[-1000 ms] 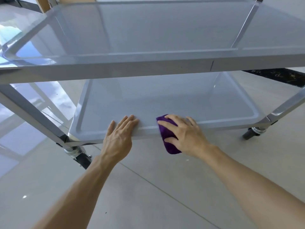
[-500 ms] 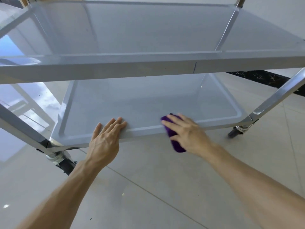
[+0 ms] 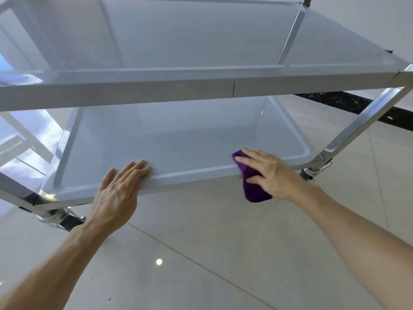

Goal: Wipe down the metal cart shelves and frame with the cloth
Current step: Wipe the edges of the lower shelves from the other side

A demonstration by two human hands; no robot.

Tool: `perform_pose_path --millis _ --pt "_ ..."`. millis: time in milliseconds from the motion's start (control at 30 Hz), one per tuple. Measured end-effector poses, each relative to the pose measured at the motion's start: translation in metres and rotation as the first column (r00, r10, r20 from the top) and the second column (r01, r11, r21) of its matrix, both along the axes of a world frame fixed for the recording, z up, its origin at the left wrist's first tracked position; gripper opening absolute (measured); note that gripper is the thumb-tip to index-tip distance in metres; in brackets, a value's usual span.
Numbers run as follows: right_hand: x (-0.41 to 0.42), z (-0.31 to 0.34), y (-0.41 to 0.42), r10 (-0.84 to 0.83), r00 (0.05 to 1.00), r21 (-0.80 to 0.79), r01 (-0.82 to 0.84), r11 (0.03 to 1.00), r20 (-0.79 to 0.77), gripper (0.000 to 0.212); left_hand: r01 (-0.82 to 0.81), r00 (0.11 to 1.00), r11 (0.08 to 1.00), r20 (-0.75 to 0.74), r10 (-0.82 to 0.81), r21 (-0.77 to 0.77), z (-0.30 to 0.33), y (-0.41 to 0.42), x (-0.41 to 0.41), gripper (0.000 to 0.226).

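Cloth [image 3: 253,189] under curled right-hand fingers [image 3: 250,156] on shelf rim [image 3: 192,176]; left fingers [image 3: 134,168] flat.

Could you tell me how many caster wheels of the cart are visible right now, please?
2. One caster sits under the near-left corner; another caster shows under the near-right corner, behind the right hand. Far-side wheels may be hidden.
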State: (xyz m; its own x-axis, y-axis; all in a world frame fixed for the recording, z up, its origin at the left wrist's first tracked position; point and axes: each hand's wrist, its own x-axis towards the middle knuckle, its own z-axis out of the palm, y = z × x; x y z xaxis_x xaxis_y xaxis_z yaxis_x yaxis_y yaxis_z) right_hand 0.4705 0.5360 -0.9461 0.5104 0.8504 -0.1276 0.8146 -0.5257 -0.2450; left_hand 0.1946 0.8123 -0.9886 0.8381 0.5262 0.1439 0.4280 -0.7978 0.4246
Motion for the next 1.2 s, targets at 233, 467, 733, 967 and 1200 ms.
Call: perform_pose_path --millis 233,467,733,967,1200 --pt "0.026 0.005 -0.037 -0.127 0.991 0.0 0.127 0.992 -0.039 0.063 0.022 1.0 1.0 -0.003 -0.022 0.007 0.005 -0.002 -0.002 0.045" --pt "-0.026 -0.002 -0.01 -0.015 0.985 -0.039 0.022 0.999 0.174 0.058 -0.143 0.989 0.988 -0.024 0.145 0.062 0.027 0.0 0.009 0.035" --pt "-0.062 -0.012 0.012 0.082 0.954 -0.049 -0.071 0.996 0.288 0.061 0.018 0.957 0.997 -0.29 0.005 0.079 0.011 -0.056 0.064 0.054" --pt "-0.027 0.003 -0.03 0.043 0.991 -0.071 -0.034 0.997 0.127 0.063 0.044 0.942 0.993 -0.337 -0.003 0.114 0.005 -0.038 0.049 0.056" --pt "0.013 0.037 -0.038 -0.113 0.978 0.022 0.118 0.993 -0.176 0.049 0.033 0.948 0.993 -0.318 0.004 0.111 0.0 -0.042 0.055 0.058"
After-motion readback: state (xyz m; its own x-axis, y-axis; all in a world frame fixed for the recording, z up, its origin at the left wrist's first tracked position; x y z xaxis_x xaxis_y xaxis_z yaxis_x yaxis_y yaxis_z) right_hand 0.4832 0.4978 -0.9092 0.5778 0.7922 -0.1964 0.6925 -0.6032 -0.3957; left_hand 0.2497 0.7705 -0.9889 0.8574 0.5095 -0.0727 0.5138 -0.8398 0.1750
